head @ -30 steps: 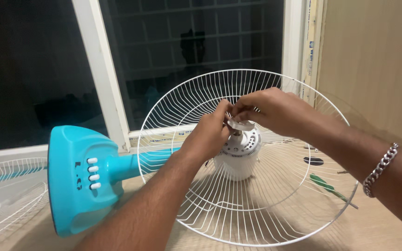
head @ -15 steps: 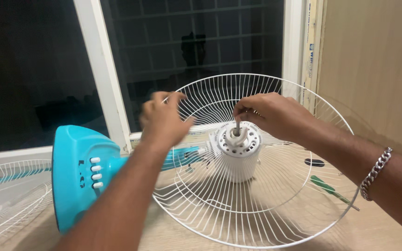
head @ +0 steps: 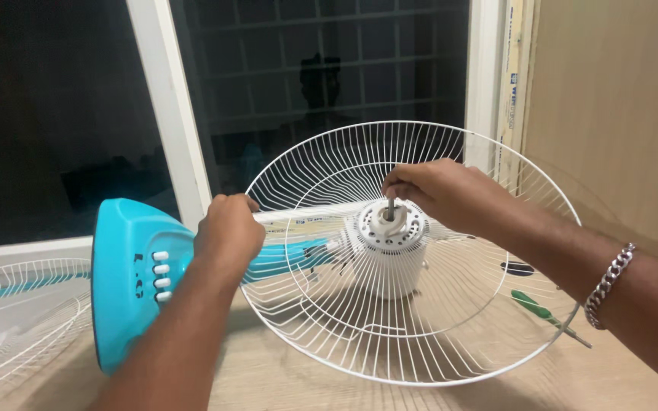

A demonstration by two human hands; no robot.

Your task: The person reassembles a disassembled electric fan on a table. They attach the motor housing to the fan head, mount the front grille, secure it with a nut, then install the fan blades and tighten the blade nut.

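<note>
Head view: wooden tabletop (head: 306, 380), dark window (head: 329, 76).

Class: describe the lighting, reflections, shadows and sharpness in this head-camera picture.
Head view: warm indoor light; the dark window mirrors a faint silhouette; the wire guard casts soft shadows on the table; left hand and right hand look fairly sharp.

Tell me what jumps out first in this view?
A big white wire fan guard fills the middle, lying on a wooden table. The right hand pinches the motor shaft at its centre, while the left hand grips the guard's rim beside the turquoise fan base.
</note>
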